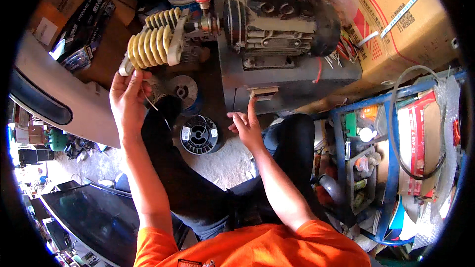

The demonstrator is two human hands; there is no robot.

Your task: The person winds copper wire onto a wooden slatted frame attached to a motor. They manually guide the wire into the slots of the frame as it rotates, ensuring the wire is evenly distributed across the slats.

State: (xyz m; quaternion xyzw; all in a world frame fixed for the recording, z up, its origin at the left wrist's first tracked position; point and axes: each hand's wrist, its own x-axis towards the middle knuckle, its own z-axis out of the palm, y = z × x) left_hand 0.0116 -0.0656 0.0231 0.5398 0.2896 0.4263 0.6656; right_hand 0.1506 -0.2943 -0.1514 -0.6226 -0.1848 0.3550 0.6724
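Note:
My left hand [129, 96] is closed in a pinch just under a yellowish grooved winding former [148, 48] on a motor shaft. A thin wire [151, 104] passes through its fingers and trails down toward a dark wire spool [213, 141] on the floor between my legs. The former sits in pale end arms, left of a dusty electric motor [279, 39] on a grey metal base [302, 76]. My right hand [249, 127] holds nothing; its index finger stretches up to a small pale switch-like piece [264, 93] on the front of the base, the other fingers loosely bent.
A second spool [184, 91] stands behind the dark one. On the left is a pale rounded panel [64, 91]. A large cardboard box [410, 20] is at the back right, and a blue-framed rack [388, 168] full of parts stands on the right.

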